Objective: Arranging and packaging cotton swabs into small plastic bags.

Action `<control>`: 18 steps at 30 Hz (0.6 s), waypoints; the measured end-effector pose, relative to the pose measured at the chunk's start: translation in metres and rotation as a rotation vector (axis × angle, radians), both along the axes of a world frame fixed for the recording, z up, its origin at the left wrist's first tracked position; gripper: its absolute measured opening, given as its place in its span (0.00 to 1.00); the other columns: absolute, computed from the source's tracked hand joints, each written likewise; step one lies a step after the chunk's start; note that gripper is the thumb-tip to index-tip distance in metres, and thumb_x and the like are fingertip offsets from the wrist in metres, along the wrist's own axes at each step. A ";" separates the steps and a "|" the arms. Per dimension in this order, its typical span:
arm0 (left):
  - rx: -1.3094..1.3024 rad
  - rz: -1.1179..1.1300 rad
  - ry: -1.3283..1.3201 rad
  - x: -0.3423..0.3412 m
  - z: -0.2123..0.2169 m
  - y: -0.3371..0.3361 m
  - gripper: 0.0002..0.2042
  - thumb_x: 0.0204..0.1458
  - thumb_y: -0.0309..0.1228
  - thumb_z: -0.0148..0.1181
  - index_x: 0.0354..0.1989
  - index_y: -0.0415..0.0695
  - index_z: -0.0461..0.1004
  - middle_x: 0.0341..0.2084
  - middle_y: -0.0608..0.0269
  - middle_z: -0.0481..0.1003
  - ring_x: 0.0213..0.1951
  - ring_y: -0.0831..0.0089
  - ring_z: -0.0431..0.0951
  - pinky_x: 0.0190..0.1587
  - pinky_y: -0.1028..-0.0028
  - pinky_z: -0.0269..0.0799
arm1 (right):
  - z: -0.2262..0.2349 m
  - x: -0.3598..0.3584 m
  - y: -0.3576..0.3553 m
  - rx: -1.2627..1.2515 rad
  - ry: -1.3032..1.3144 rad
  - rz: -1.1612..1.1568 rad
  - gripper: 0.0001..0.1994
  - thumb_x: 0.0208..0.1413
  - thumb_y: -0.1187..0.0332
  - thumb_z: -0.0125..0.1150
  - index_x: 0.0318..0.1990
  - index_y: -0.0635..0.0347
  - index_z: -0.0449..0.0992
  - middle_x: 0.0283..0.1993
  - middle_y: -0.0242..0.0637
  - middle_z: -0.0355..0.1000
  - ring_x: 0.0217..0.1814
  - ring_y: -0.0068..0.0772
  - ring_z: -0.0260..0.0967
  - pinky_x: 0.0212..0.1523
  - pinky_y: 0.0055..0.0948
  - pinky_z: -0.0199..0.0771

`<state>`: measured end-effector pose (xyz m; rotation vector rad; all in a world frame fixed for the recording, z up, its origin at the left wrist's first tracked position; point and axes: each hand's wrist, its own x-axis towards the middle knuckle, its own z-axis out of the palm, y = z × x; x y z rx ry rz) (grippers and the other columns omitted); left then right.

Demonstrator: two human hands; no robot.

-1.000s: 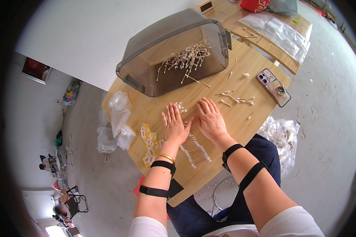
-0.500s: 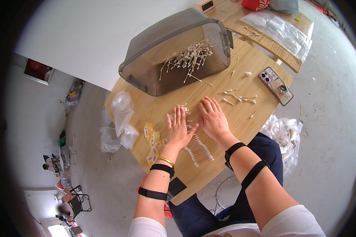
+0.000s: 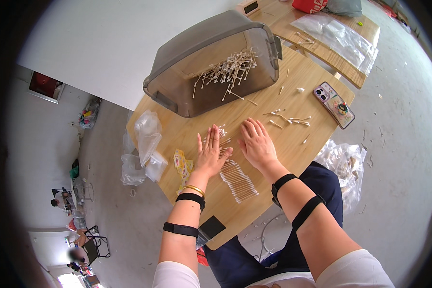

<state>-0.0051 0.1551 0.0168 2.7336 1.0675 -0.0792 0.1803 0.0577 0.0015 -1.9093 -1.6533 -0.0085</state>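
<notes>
My left hand (image 3: 210,152) lies with fingers stretched out over the upper end of a row of cotton swabs (image 3: 239,181). Several swab tips show beside its fingers, and some swabs are hidden under it. The uncovered part of the row runs toward the table's near edge, swabs side by side. My right hand (image 3: 258,145) rests palm down on the wood, right of the row, fingers stretched and close together; I see nothing held. Yellow-and-white paper pieces (image 3: 181,165) lie left of my left hand, partly behind its wrist.
A grey plastic bin (image 3: 177,98) lies on its side on the table (image 3: 216,204), with many swabs inside. Loose swabs (image 3: 290,118) and a phone (image 3: 335,104) are at the right. Clear plastic bags (image 3: 148,134) hang over the left edge; another bag (image 3: 348,163) sits at the right.
My left hand has shifted slightly left, showing more of the swabs beside its fingers and covering more of the yellow papers. My right hand stays nearly where it was.
</notes>
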 end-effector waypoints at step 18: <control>0.093 0.147 -0.291 -0.016 0.004 -0.047 0.44 0.64 0.62 0.35 0.76 0.37 0.37 0.76 0.46 0.41 0.77 0.53 0.39 0.75 0.48 0.23 | 0.000 0.000 -0.002 -0.011 -0.010 -0.001 0.22 0.62 0.60 0.54 0.58 0.64 0.71 0.64 0.43 0.65 0.74 0.42 0.55 0.77 0.40 0.49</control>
